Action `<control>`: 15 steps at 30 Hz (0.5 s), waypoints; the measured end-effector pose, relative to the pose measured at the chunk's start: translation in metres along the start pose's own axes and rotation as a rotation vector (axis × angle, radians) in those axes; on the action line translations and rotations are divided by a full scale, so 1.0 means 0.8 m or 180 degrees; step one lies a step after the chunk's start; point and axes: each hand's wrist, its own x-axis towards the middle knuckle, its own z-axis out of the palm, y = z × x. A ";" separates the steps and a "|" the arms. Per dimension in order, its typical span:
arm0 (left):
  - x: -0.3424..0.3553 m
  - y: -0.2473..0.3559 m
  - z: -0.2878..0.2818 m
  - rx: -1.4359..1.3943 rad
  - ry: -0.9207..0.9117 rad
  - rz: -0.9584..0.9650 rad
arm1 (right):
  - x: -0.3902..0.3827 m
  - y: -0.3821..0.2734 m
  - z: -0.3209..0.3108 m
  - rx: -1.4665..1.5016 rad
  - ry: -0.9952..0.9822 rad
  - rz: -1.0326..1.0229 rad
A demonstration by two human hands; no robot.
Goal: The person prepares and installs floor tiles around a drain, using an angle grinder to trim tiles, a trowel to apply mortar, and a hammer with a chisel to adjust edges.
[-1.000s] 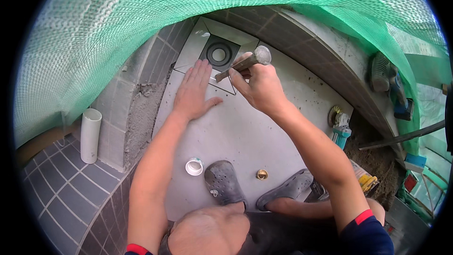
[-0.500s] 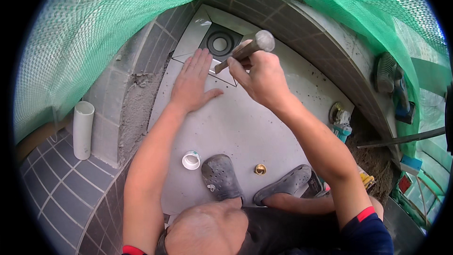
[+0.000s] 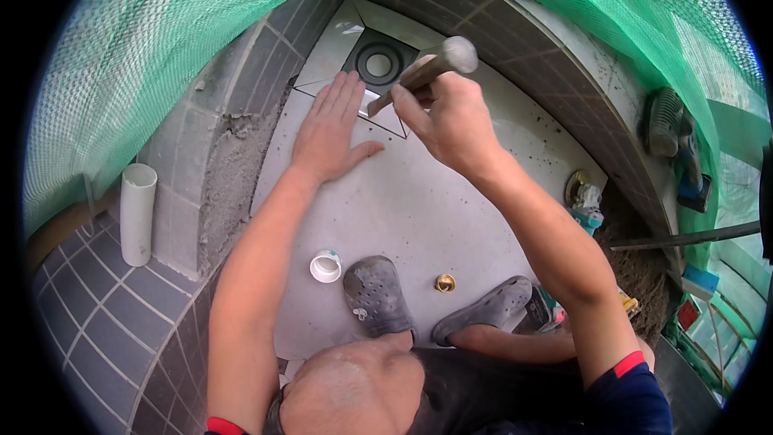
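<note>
My left hand (image 3: 326, 133) lies flat on the large white tile (image 3: 435, 201), fingers stretched toward the square dark drain (image 3: 378, 64) framed by cut tile pieces (image 3: 350, 26). Just right of it, my right hand (image 3: 447, 121) grips a hammer-like tool (image 3: 427, 72) with a round, dusty metal head at the top. Its narrow lower end is at the cut tile strip below the drain; whether it touches is hard to tell. A white plastic fitting (image 3: 326, 266) and a small brass fitting (image 3: 445, 283) lie by my grey clogs (image 3: 378, 298).
A white pipe (image 3: 138, 213) stands on grey tiles at left. Rough mortar (image 3: 233, 169) edges the slab. Curved tiled walls (image 3: 531, 72) and green mesh (image 3: 161, 32) surround it. Power tools (image 3: 584, 205) and a dark bar (image 3: 684, 238) are at right.
The view has shifted, so the scene sits higher in the picture. The tool's round head has risen slightly relative to the drain. My left hand stays flat beside it.
</note>
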 end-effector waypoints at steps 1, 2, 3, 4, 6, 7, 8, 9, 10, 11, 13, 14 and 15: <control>0.000 -0.001 0.001 0.0004 -0.0017 -0.0027 | 0.002 0.000 0.001 -0.0080 -0.0057 -0.0008; -0.001 -0.002 0.002 0.0009 -0.0034 -0.0053 | 0.003 -0.002 -0.001 -0.0116 -0.0021 -0.0025; -0.001 -0.003 0.004 0.0013 -0.0051 -0.0078 | 0.005 -0.004 -0.003 -0.0151 0.0015 -0.0043; -0.002 -0.002 0.005 -0.0008 -0.0006 -0.0064 | 0.007 -0.009 -0.006 -0.0186 0.0053 -0.0059; -0.002 -0.001 0.006 -0.0049 0.0083 -0.0038 | 0.014 -0.022 -0.010 -0.0006 0.0223 -0.0198; -0.002 0.001 0.007 -0.0044 0.0107 -0.0055 | 0.017 -0.028 -0.011 0.0086 0.0309 -0.0264; -0.002 0.003 0.008 -0.0039 0.0130 -0.0072 | 0.022 -0.034 -0.011 0.0019 0.0289 -0.0270; -0.002 0.005 0.010 -0.0032 0.0154 -0.0092 | 0.028 -0.040 -0.011 -0.0047 0.0269 -0.0278; -0.001 0.010 0.011 -0.0150 0.0118 -0.0060 | 0.035 -0.047 -0.010 -0.0113 0.0267 -0.0301; -0.003 0.016 0.014 -0.0239 0.0084 -0.0045 | 0.042 -0.052 -0.006 -0.0145 0.0212 -0.0337; -0.008 0.027 0.017 -0.0249 -0.0008 -0.0027 | 0.055 -0.059 0.001 -0.0069 0.0181 -0.0422; -0.011 0.034 0.022 -0.0197 -0.0074 -0.0014 | 0.059 -0.060 0.004 -0.0040 0.0158 -0.0445; -0.012 0.036 0.024 -0.0147 -0.0140 -0.0004 | 0.063 -0.061 0.008 -0.0097 0.0116 -0.0390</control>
